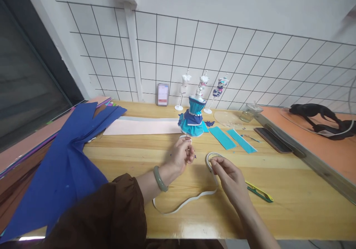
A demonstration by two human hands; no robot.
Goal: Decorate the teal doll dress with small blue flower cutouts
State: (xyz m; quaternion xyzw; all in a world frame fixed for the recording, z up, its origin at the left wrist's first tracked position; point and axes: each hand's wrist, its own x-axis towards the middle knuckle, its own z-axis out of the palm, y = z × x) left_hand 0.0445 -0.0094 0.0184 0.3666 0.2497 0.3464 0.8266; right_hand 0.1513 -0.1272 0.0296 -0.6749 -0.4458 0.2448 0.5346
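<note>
My right hand [229, 173] pinches a narrow roll of white tape [208, 161] at its rim. A loose white strip [191, 199] hangs from the roll side, curves across the wood and passes out of sight by my left forearm. My left hand [183, 154], with a green bangle at the wrist, has curled fingers just in front of a small dress form [196, 110]. What those fingers hold, if anything, is hidden. The form wears a layered turquoise and dark blue paper dress. A white rim, perhaps its base, shows just behind my left fingers.
Turquoise strips [222, 137] and a pale pink strip [141, 126] lie behind my hands. Blue crepe paper [69, 160] covers the left side. A yellow-green cutter [260, 192] lies right, beyond it a dark phone [273, 140]. Small mannequins [183, 85], an upright phone [162, 94] and glass jar [250, 112] stand behind.
</note>
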